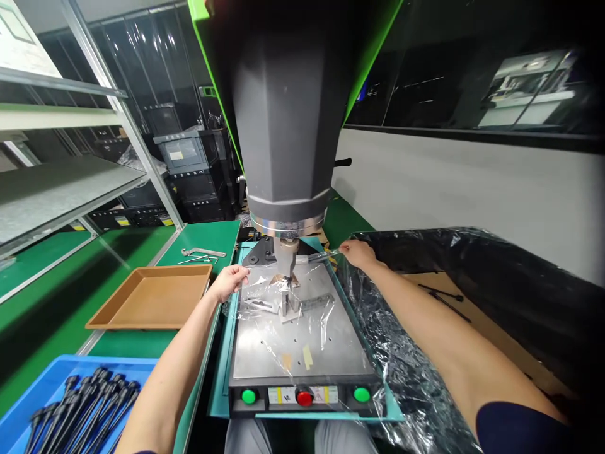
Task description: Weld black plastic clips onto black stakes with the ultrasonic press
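A clear plastic film (397,359) stretches between my two hands, across the metal plate of the bench machine (288,145), and hangs down at the right. My left hand (230,282) pinches its edge at the left of the plate. My right hand (358,253) grips the film farther back on the right, pulling it taut. Under the machine's head, a metal horn (285,258) points down at a small metal fixture (288,306) on the steel plate (269,356). The film partly covers the fixture.
Left of the machine, a brown tray (161,299) and wrenches (203,253) lie on the green bench. A blue bin (61,366) holds several black rod-like parts (89,403). Green buttons (248,396) and a red button (304,397) line the machine's front. At right stands a lined box (439,284) containing black rods.
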A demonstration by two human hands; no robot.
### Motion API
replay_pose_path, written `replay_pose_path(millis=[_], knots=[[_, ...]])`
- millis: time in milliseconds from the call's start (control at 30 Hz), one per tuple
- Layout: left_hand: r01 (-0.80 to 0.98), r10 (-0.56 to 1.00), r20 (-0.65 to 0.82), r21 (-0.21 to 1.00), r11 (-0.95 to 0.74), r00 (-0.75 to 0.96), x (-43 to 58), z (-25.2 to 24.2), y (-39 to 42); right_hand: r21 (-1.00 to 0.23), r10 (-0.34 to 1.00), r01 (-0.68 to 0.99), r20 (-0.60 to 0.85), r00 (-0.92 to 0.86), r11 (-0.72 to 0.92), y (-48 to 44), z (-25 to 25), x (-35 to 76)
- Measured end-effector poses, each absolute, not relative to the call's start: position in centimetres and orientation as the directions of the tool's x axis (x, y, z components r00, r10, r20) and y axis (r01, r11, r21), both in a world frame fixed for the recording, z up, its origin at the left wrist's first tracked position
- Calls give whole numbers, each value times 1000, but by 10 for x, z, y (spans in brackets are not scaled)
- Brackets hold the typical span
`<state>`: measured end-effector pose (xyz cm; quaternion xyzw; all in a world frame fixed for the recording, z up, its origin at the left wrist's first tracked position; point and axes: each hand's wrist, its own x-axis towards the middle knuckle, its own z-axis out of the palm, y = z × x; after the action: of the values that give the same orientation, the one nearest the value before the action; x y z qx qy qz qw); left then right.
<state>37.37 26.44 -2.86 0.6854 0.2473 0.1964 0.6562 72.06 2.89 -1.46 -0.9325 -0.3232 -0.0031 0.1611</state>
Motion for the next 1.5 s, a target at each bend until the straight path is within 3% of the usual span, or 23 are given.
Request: replay_pose_path(millis=[867,1067,1200,1300,1433,1500], knots=[[108,586,-81,994,-12,807,365,-29,263,-181,619,609,4,785,-772,24,2,703],[152,604,-110,988,-19,789,360,-23,268,-117,613,626,129,780,-771,22,11,691],[225,756,-145,974,-3,639,347,-19,272,-112,643,670,200,739,-734,10,25,675],[147,885,-53,989,-17,463,332,-20,265,-207,667,718,267,695,-665,-11,37,651],[-56,964,6,998,9,264,308,-31,226,-514,694,745,345,632,-424,-63,50,580],[-118,976,35,993,-10,214,293,-46,194,-671,742,682,292,603,-290,-97,47,529]])
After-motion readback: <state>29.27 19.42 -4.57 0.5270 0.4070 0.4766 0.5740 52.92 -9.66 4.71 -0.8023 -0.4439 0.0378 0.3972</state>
